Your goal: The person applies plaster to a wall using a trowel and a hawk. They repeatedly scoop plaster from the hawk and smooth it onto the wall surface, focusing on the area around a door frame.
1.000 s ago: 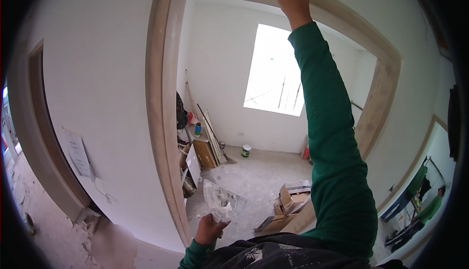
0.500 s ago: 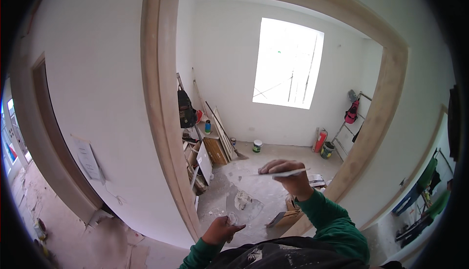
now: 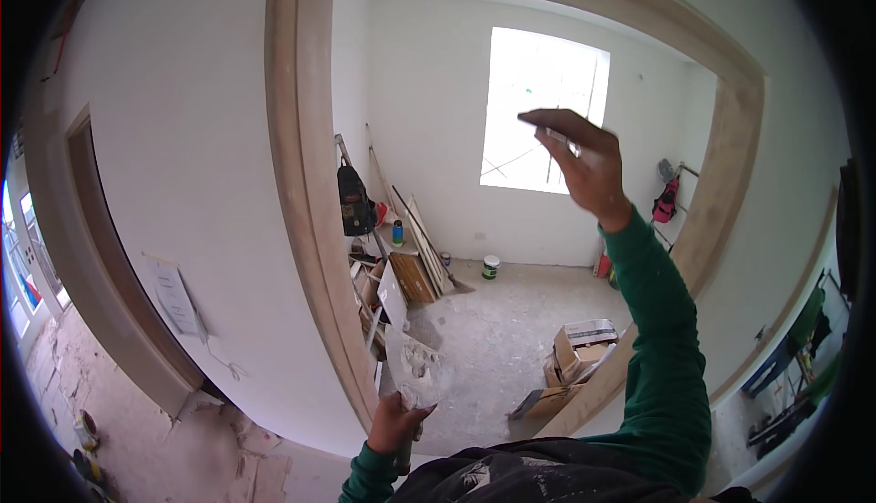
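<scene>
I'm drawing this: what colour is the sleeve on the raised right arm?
The sleeve is green, best seen in the head view.

Black backpack [image 3: 356,200] at left, near a blue bottle [image 3: 398,235]. White-and-green tub [image 3: 491,267] on the floor [image 3: 493,339], with cardboard boxes [image 3: 568,355] nearer at right.

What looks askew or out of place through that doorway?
Open brown cardboard boxes lie jumbled on the grey floor, near the right side of the brown wooden door frame: uneven angles, flaps splayed, which looks untidy.

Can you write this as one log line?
left hand: holds smeared flat tool | right hand: raised, holds thin flat piece | ahead: brown doorframe
</scene>
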`<action>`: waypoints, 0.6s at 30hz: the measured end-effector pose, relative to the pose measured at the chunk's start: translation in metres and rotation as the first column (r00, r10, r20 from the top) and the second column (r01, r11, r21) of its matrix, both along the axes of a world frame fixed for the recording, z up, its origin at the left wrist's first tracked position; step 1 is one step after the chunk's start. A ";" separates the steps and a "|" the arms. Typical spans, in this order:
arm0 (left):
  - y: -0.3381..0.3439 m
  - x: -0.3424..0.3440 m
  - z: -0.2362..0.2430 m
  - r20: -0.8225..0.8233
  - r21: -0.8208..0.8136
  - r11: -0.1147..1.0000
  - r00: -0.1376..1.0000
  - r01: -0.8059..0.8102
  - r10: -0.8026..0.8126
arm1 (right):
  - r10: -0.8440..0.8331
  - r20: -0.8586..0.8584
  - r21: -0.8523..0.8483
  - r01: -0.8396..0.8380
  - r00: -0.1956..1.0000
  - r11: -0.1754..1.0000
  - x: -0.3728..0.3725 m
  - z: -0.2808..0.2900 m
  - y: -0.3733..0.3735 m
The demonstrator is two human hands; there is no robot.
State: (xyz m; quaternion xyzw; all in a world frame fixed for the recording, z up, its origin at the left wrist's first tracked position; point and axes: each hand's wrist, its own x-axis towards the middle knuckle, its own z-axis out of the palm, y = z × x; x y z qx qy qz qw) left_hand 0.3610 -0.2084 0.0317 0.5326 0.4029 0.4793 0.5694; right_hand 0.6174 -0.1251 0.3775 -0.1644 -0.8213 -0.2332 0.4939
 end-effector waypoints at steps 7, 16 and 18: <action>-0.005 0.018 -0.024 0.017 -0.010 0.999 0.999 0.048 -0.048 | 0.187 -0.086 0.546 -0.110 0.979 0.831 -0.108 0.155 0.041; -0.011 0.011 -0.029 0.068 0.018 1.000 0.998 -0.009 0.008 | 0.203 -0.198 0.556 -0.061 0.959 0.829 -0.118 0.172 0.066; -0.006 0.011 -0.037 0.065 0.015 1.000 0.998 -0.001 0.000 | 0.228 -0.213 0.607 -0.054 0.950 0.793 -0.111 0.169 0.064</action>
